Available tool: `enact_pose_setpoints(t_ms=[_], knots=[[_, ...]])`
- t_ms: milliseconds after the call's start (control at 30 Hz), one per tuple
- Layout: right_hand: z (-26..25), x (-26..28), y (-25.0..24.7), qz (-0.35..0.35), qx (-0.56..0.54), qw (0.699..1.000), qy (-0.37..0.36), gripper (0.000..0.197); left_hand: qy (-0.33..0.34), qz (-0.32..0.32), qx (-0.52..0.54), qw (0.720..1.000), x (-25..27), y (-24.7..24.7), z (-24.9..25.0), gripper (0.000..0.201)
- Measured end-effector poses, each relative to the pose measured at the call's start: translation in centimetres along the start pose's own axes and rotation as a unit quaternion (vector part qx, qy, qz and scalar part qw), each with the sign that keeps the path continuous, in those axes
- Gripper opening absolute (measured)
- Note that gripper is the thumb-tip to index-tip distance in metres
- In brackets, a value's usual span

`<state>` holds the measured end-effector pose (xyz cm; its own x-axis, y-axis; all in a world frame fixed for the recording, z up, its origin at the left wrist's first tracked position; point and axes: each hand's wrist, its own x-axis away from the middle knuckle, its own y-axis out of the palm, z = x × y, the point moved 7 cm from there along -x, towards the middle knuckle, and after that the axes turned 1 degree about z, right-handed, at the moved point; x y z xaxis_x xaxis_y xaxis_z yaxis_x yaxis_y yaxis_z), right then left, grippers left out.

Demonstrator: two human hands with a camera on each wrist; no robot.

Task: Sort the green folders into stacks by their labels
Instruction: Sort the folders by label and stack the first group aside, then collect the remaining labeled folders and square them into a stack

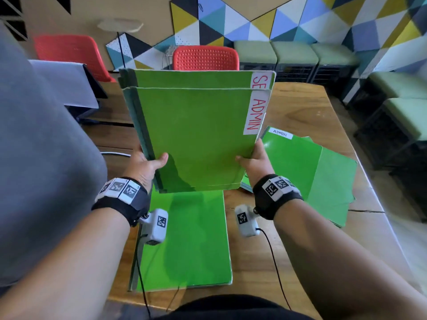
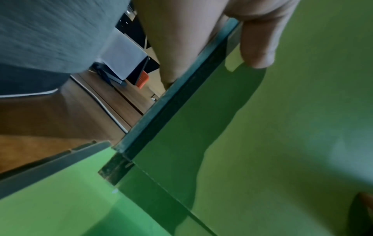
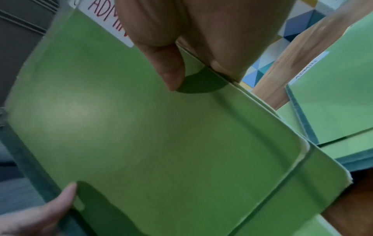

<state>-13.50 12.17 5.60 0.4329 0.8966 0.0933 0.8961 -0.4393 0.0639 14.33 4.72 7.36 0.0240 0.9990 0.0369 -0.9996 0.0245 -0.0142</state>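
Observation:
I hold a bundle of green folders upright above the table. The front folder [image 1: 196, 137] carries a white label reading ADMIN in red [image 1: 255, 114]. Behind it a second folder [image 1: 191, 78] shows a label starting SE. My left hand [image 1: 147, 163] grips the bundle's spine side, thumb on the front cover [image 2: 258, 46]. My right hand [image 1: 253, 161] pinches the opposite edge, thumb on the cover [image 3: 169, 70]. A green folder [image 1: 191, 241] lies flat below the bundle. To the right lies a spread stack [image 1: 300, 165] whose top folder is labelled ADMIN [image 3: 331, 102].
The wooden table [image 1: 300, 107] extends ahead and to the right. A red chair [image 1: 205, 57] stands at its far edge, another red chair [image 1: 69, 51] at the left. A laptop-like grey object [image 1: 71, 84] sits at the left. Green stools [image 1: 293, 54] line the wall.

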Motion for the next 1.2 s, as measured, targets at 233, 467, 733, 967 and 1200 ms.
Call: enact_pose_setpoints(t_ms=[233,467,733,967,1200], knots=[[1.9,1.6,1.4,0.011,0.094,0.995,0.011,0.06,-0.026,-0.017,-0.03,0.999,1.1,-2.6,-2.2,0.06],[5.6,2.6,1.2,-0.003,0.297,0.953,0.065,0.053,-0.083,-0.016,-0.303,0.949,2.0,-2.9,-6.0,0.05],[7.4,2.9,0.7,-0.057,0.4,0.91,0.093,0.032,-0.148,-0.05,-0.476,0.866,2.9,-4.5,-6.8,0.062],[15.6,7.0,1.7,-0.134,0.468,0.847,0.214,0.046,-0.268,-0.114,-0.571,0.767,6.4,-7.5,-13.6,0.074],[16.7,6.5,3.2,-0.167,0.544,0.793,0.218,0.033,-0.262,-0.111,-0.636,0.717,6.4,-7.7,-14.1,0.052]])
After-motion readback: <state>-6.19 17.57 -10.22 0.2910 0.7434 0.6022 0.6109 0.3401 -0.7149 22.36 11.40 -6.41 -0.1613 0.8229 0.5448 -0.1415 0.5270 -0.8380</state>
